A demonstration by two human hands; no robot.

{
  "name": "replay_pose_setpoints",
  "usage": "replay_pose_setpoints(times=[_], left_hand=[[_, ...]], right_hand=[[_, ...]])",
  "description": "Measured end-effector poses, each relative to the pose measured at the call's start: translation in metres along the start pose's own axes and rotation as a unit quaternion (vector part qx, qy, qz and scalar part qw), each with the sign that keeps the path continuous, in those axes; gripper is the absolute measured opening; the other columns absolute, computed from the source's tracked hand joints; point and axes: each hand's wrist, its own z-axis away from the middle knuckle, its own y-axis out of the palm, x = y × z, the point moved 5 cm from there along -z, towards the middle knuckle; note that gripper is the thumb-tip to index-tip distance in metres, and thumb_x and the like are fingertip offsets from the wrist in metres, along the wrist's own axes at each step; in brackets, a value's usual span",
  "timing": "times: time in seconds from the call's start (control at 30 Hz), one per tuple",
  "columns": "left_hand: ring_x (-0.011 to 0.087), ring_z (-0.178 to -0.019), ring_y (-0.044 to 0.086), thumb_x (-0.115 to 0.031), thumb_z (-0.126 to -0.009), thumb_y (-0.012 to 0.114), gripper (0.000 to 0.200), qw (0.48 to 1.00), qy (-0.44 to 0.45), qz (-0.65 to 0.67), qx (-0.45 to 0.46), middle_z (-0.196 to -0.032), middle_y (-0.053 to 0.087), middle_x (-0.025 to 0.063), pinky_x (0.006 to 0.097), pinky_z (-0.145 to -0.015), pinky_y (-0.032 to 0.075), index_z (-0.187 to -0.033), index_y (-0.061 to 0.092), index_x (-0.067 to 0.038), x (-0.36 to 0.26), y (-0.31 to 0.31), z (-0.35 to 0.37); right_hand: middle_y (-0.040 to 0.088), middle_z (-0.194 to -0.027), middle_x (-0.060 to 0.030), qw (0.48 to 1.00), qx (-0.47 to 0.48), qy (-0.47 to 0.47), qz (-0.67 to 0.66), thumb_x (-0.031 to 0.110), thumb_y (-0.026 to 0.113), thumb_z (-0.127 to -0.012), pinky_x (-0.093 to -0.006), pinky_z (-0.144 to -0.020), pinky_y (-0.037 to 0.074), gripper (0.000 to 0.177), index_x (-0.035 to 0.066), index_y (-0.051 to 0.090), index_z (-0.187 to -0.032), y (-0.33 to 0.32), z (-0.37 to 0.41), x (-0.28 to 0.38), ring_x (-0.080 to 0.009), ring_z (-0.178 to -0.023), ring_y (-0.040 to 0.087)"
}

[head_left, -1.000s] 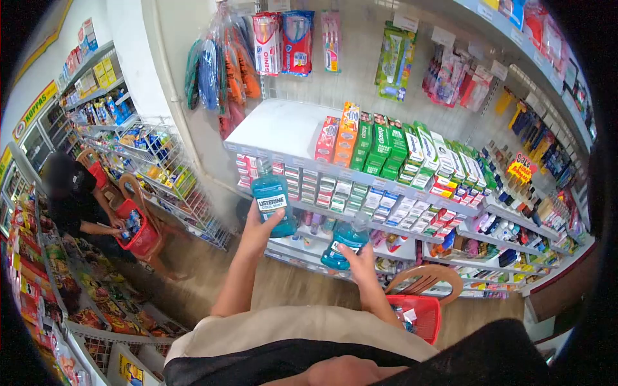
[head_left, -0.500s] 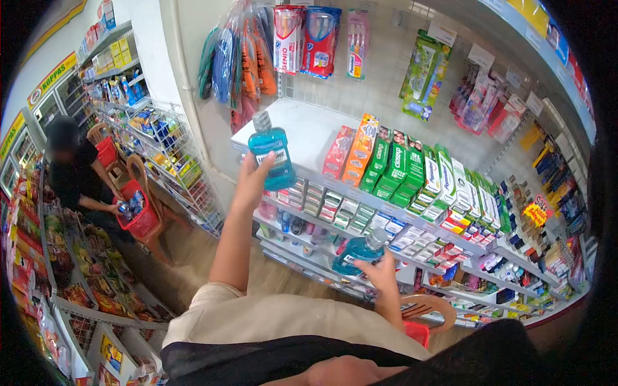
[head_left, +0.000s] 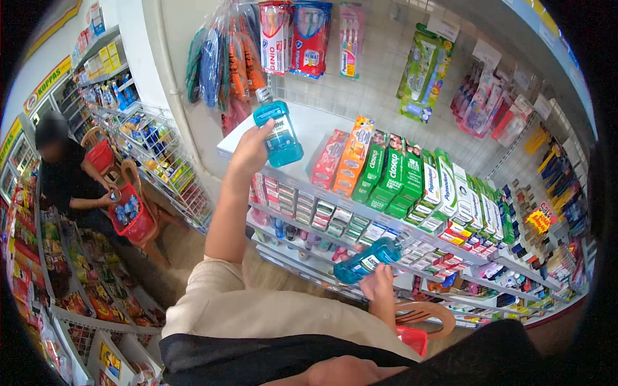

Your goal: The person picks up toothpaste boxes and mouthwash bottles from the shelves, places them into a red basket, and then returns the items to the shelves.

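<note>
My left hand (head_left: 253, 147) is closed round a bottle of blue-green mouthwash (head_left: 281, 135), which leans a little with its clear cap toward the upper left. That bottle is in front of the white top shelf (head_left: 309, 119), left of the toothpaste boxes. Lower and to the right, my right hand (head_left: 378, 283) grips a second mouthwash bottle (head_left: 368, 262), lying almost sideways with its cap to the right. A white label faces up on it. The fingers behind both bottles are partly hidden.
Boxes of toothpaste (head_left: 393, 170) line the top shelf, with more goods on the shelves below. Toothbrush packs (head_left: 311, 38) and bagged sandals (head_left: 222, 58) hang above. A plastic chair (head_left: 425, 318) stands below right. At the left, another person (head_left: 71, 170) reaches to a red basket (head_left: 138, 222).
My left hand has moved its bottle slightly right and up against the shelf. The right-hand bottle has turned more sideways. At left, the other person's hand has lifted from the basket's contents.
</note>
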Motion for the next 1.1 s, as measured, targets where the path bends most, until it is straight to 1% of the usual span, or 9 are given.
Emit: replay_pose_setpoints(times=[0.1, 0.27, 0.33, 0.63, 0.67, 0.73, 0.9, 1.03, 1.1], left_hand=[[0.0191, -0.095, 0.066, -0.023, -0.100, 0.058, 0.028, 0.990, -0.081, 0.110, 0.028, -0.107, 0.066, 0.0076, 0.0382, -0.087, 0.055, -0.119, 0.056, -0.002, 0.002, 0.007, -0.016], [0.0186, -0.096, 0.066, -0.020, -0.098, 0.061, 0.029, 0.993, -0.072, 0.060, 0.067, -0.108, 0.066, 0.0083, 0.0383, -0.088, 0.054, -0.120, 0.056, -0.001, 0.010, 0.003, -0.042], [0.0166, -0.094, 0.064, -0.022, -0.095, 0.067, 0.038, 0.995, -0.007, -0.074, 0.072, -0.106, 0.066, 0.0098, 0.0340, -0.085, 0.053, -0.119, 0.057, 0.004, 0.005, 0.003, -0.047], [0.0173, -0.106, 0.062, -0.006, -0.081, 0.078, 0.045, 0.967, 0.089, -0.115, 0.209, -0.117, 0.064, 0.0112, 0.0362, -0.098, 0.049, -0.121, 0.059, 0.004, -0.027, 0.020, -0.019], [0.0173, -0.106, 0.062, -0.006, -0.081, 0.078, 0.045, 0.968, 0.085, -0.113, 0.209, -0.117, 0.064, 0.0112, 0.0362, -0.098, 0.049, -0.121, 0.059, 0.004, -0.027, 0.018, -0.023], [0.0169, -0.106, 0.061, -0.008, -0.078, 0.081, 0.049, 0.928, 0.146, -0.255, 0.231, -0.118, 0.064, 0.0103, 0.0363, -0.100, 0.048, -0.121, 0.060, 0.002, -0.029, 0.022, -0.035], [0.0143, -0.095, 0.064, -0.021, -0.079, 0.081, 0.038, 0.921, 0.116, -0.278, 0.247, -0.099, 0.073, 0.0061, 0.0305, -0.089, 0.049, -0.111, 0.071, -0.002, -0.027, 0.029, -0.066], [0.0154, -0.091, 0.065, -0.024, -0.076, 0.083, 0.042, 0.922, 0.053, -0.304, 0.235, -0.098, 0.073, 0.0076, 0.0317, -0.087, 0.050, -0.110, 0.071, -0.001, -0.007, 0.028, -0.116], [0.0162, -0.096, 0.063, -0.022, -0.078, 0.083, 0.047, 0.876, 0.071, -0.395, 0.266, -0.105, 0.071, 0.0084, 0.0327, -0.089, 0.050, -0.115, 0.067, 0.003, -0.006, 0.035, -0.132]], right_hand=[[0.052, -0.135, -0.0214, 0.999, 0.036, -0.022, -0.021, 0.035, 0.061, -0.097, -0.0612, -0.099, 0.047, 0.054, 0.009, 0.039, -0.138, 0.000, -0.004, -0.002, -0.0451, -0.123, 0.053], [0.055, -0.132, -0.0216, 0.998, -0.018, -0.029, 0.052, 0.031, 0.063, -0.096, -0.0611, -0.100, 0.046, 0.054, 0.006, 0.039, -0.138, -0.002, -0.009, -0.008, -0.0446, -0.123, 0.054], [0.057, -0.129, -0.0210, 0.997, -0.019, -0.013, 0.075, 0.025, 0.068, -0.093, -0.0593, -0.100, 0.046, 0.051, 0.003, 0.045, -0.133, 0.001, -0.014, -0.015, -0.0427, -0.121, 0.056], [0.066, -0.108, -0.0176, 0.969, 0.058, -0.017, 0.240, 0.013, 0.082, -0.072, -0.0505, -0.097, 0.047, 0.042, 0.000, 0.063, -0.107, 0.020, -0.041, -0.048, -0.0339, -0.106, 0.063], [0.067, -0.106, -0.0177, 0.957, 0.058, -0.001, 0.283, 0.012, 0.082, -0.071, -0.0486, -0.097, 0.047, 0.039, 0.000, 0.065, -0.103, 0.025, -0.042, -0.051, -0.0332, -0.106, 0.063], [0.067, -0.107, -0.0180, 0.952, 0.063, 0.011, 0.299, 0.009, 0.081, -0.070, -0.0457, -0.098, 0.047, 0.036, -0.002, 0.066, -0.101, 0.034, -0.046, -0.055, -0.0322, -0.107, 0.063], [0.068, -0.113, -0.0142, 0.950, 0.034, 0.063, 0.304, 0.010, 0.081, -0.074, -0.0396, -0.100, 0.046, 0.037, 0.000, 0.068, -0.107, 0.034, -0.047, -0.081, -0.0266, -0.111, 0.062], [0.068, -0.113, -0.0110, 0.944, 0.020, 0.095, 0.317, 0.010, 0.081, -0.075, -0.0377, -0.099, 0.046, 0.036, 0.001, 0.068, -0.108, 0.034, -0.046, -0.102, -0.0237, -0.110, 0.062], [0.068, -0.112, -0.0090, 0.936, 0.014, 0.104, 0.337, 0.011, 0.082, -0.075, -0.0354, -0.097, 0.046, 0.037, 0.002, 0.068, -0.108, 0.041, -0.047, -0.106, -0.0205, -0.108, 0.062]])
